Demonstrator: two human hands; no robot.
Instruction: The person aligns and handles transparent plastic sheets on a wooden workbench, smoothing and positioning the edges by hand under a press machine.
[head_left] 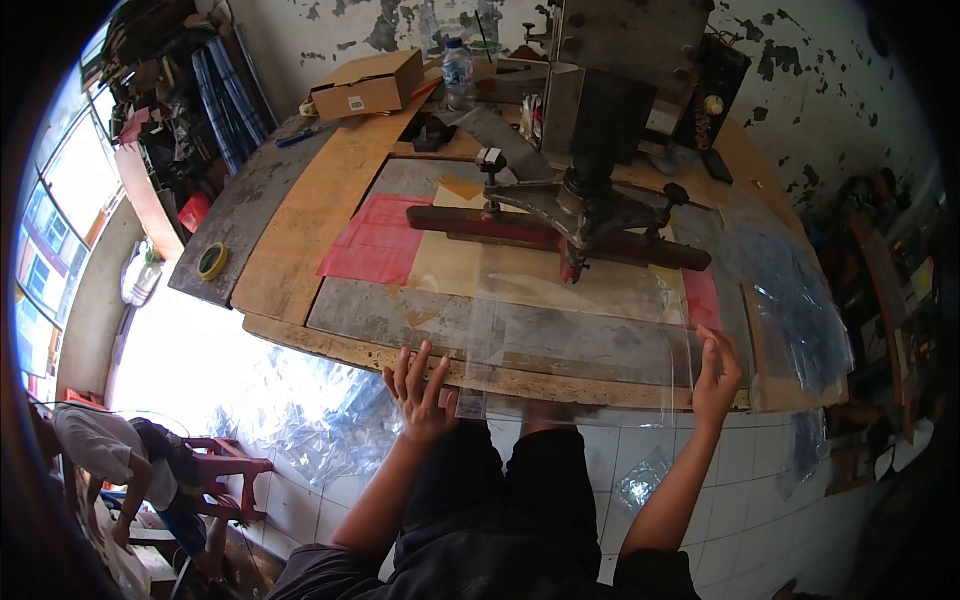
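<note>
A clear plastic sheet (pixel 590 350) lies flat over the near part of the press bed, its front part hanging past the table edge. My left hand (pixel 422 392) is at the sheet's left edge, fingers spread, with the thumb side by the plastic. At the right edge, my right hand (pixel 716 372) has its fingers bent together on the sheet's margin. Beyond the sheet stands a heavy press (pixel 585 195) with a long red-brown bar (pixel 480 222) above a cream board (pixel 445 265). Pink sheets (pixel 372 240) show at both sides of the board.
Clear plastic (pixel 800 310) is heaped on the table's right side. A cardboard box (pixel 368 84), a water bottle (pixel 458 75) and a tape roll (pixel 212 261) sit around the left and back. Plastic scraps (pixel 320 415) cover the floor; another person (pixel 110 450) sits lower left.
</note>
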